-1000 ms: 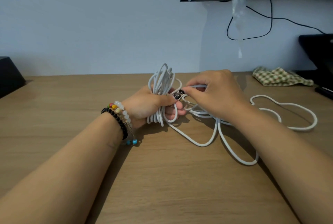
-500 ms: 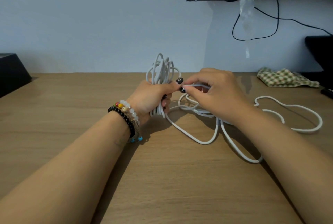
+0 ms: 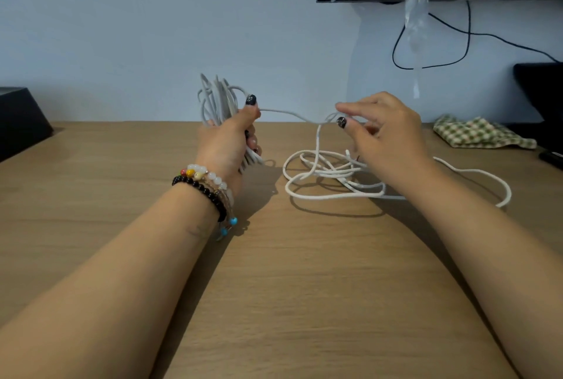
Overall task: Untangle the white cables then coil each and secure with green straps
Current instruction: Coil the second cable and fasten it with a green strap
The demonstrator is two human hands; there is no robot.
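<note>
No text or label can be read.

Our arms are bare, with no sleeves in view. On our left wrist we wear stacked bead bracelets (image 3: 210, 186): a black strand, a white one with red and yellow beads, and a thin strand ending in blue beads. Our thumbnails (image 3: 251, 100) are painted dark on both hands.

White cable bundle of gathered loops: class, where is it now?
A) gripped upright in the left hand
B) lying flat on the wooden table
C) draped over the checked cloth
A: the left hand grips the white cable bundle upright, above the wooden table.
</note>
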